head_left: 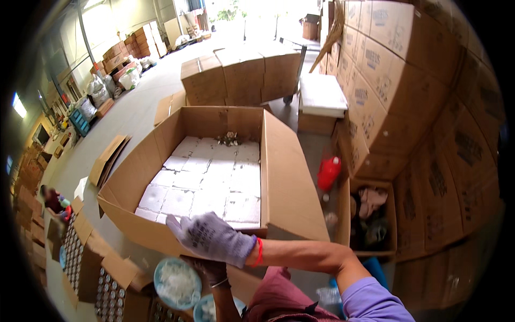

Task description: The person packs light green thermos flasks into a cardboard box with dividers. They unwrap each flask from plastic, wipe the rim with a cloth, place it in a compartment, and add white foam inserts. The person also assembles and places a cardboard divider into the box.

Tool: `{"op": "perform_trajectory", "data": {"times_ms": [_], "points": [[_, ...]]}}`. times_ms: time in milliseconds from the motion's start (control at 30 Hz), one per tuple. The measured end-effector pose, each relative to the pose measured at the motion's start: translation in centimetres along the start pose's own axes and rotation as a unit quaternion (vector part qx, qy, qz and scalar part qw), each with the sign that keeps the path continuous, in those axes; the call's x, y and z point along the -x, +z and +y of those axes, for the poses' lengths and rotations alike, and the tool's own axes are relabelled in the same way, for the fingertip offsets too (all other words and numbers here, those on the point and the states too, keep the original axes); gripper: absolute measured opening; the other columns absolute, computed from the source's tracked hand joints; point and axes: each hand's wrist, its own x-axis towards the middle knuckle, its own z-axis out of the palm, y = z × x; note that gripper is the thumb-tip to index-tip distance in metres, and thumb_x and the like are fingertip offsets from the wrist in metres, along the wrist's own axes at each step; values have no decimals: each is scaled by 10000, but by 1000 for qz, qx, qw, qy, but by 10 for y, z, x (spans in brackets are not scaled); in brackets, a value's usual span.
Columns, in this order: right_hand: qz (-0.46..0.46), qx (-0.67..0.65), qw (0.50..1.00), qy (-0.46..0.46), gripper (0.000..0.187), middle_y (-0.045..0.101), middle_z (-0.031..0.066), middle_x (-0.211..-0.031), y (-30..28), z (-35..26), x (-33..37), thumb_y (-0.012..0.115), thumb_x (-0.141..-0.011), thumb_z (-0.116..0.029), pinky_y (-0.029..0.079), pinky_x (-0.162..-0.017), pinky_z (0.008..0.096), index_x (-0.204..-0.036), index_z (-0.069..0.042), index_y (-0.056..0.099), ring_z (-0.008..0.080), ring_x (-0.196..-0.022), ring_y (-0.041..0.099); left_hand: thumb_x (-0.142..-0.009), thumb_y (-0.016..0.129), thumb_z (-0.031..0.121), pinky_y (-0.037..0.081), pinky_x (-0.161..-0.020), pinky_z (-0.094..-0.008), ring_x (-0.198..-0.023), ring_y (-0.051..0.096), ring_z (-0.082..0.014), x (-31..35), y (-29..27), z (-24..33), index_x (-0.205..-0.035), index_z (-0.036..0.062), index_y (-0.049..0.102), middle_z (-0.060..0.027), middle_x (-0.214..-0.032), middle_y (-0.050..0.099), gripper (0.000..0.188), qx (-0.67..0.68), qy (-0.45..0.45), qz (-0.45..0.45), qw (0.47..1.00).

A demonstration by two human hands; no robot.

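Observation:
My right hand (217,239), in a grey-lavender knit glove with a red string at the wrist, reaches across over the near wall of a large open cardboard box (292,177). Its fingers are apart, with nothing visible in them. Inside the box, white foam blocks (206,180) sit in tight rows, and a small clump of dried flowers or leaves (229,139) rests at their far end. My left hand (213,271), in a dark glove, is below the right one, close to the box's near outer side. Its fingers are hidden.
Stacked cartons (370,80) rise along the right. More cartons (241,75) stand on a cart beyond the box. A red bottle (328,173) and a carton of cloths (371,212) are at right. Blue tubs (178,283) and trays of round-topped items (110,295) stand lower left.

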Motion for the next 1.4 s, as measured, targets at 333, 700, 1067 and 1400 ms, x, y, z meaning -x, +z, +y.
{"op": "perform_trajectory", "data": {"times_ms": [333, 700, 1067, 1400], "points": [[79, -273, 947, 153, 415, 653, 162, -815, 46, 315, -111, 629, -877, -201, 538, -623, 389, -1234, -18, 523, 314, -697, 668, -1006, 450, 281, 411, -940, -405, -1100, 508, -268, -293, 170, 94, -1239, 23, 409, -122, -1198, 488, 350, 9, -60, -37, 997], [304, -397, 799, 333, 442, 693, 166, -828, 196, 590, -161, 687, -851, -155, 543, -658, 348, -1254, -29, 557, 278, -733, 701, -1050, 303, 273, 202, -1171, -372, -1439, 213, -269, -521, 352, 56, -1503, -24, 139, -167, -1577, 162, 566, -31, -144, -196, 970], [354, -445, 522, 636, 448, 597, 80, -1128, 336, 833, -62, 663, -919, -188, 484, -905, 279, -1265, 59, 522, 130, -1005, 563, -1021, 462, 324, 322, -1106, -294, -1290, 438, -169, -612, 649, 22, -1359, -49, 464, -78, -1396, 474, 503, 204, -218, -417, 858], [346, -370, 448, 737, 303, 628, -2, -891, 358, 998, 102, 463, -995, -282, 472, -755, 282, -979, -49, 657, 115, -790, 555, -954, 509, 409, 250, -1101, -498, -1353, 352, -391, -504, 783, -1, -1446, 75, 383, -206, -1463, 386, 608, 7, 30, -484, 875]]}}
